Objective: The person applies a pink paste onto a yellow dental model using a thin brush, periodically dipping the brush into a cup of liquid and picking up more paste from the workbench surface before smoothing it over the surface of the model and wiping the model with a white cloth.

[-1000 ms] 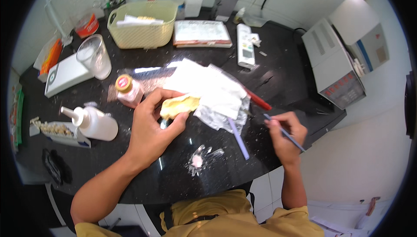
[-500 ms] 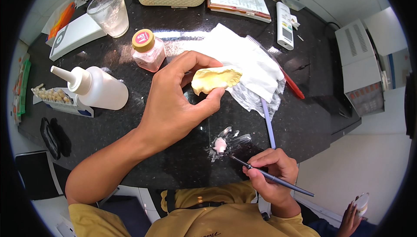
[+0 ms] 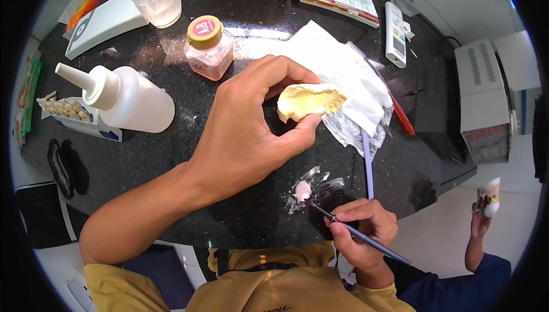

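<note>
My left hand (image 3: 243, 120) pinches a pale yellow dental cast (image 3: 309, 102) between thumb and fingers, its row of tooth shapes toward the right. The cast is held above the counter, just left of a white tissue (image 3: 343, 92). Lower down, my right hand (image 3: 370, 229) grips a slim dark-handled tool (image 3: 394, 256) like a pen. Its dark, brush-like tip reaches the lower right edge of a small pink mound of paste (image 3: 302, 191), with smears of it around on the black counter.
A pink powder jar (image 3: 209, 52), white nozzle bottle (image 3: 143, 100) and glass (image 3: 157, 3) stand left. Tooth samples (image 3: 71, 111) lie beyond the bottle. Right of the tissue are a red-handled tool (image 3: 402, 115) and lilac stick (image 3: 368, 166). Another person's hand (image 3: 479, 220) is at lower right.
My view has shifted, so the counter things sit further right or higher. The tool's tip has come closer to the pink paste. The other person's hand has risen, holding a white-and-tan object.
</note>
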{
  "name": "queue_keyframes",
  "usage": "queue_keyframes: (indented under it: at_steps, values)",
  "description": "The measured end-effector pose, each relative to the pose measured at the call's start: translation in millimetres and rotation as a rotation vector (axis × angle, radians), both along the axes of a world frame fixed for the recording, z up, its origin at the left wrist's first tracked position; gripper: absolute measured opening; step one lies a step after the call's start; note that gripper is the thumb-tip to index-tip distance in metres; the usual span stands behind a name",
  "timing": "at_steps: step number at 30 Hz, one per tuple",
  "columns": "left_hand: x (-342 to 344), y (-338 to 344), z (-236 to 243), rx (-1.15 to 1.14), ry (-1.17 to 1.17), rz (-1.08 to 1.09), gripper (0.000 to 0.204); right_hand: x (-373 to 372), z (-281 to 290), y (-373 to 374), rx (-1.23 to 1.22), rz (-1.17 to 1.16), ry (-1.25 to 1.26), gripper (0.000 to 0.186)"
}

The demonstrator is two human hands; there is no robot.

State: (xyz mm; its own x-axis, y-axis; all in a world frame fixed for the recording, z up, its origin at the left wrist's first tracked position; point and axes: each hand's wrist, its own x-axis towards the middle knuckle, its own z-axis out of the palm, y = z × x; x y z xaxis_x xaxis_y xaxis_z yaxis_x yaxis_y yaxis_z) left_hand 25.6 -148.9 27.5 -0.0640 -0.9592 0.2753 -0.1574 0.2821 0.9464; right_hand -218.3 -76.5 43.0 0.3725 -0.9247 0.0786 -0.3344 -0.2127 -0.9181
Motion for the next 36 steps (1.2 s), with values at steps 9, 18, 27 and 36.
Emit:
queue_keyframes:
  at_steps: [9, 18, 27, 36]
  values:
    - [1, 1, 2, 0.038, -0.036, -0.003, 0.032, -1, -2, -1, -0.062, 0.036, 0.039, 0.016]
    - [1, 0, 1, 0.005, -0.056, 0.014, 0.032, -5, -6, 3, -0.04, -0.035, 0.009, 0.017]
    - [1, 1, 0, -0.019, -0.055, 0.031, 0.032, -4, -4, 6, -0.023, -0.052, 0.038, 0.018]
    - [1, 2, 2, -0.121, -0.116, 0.126, 0.032, -6, -6, 3, -0.023, -0.045, -0.252, 0.018]
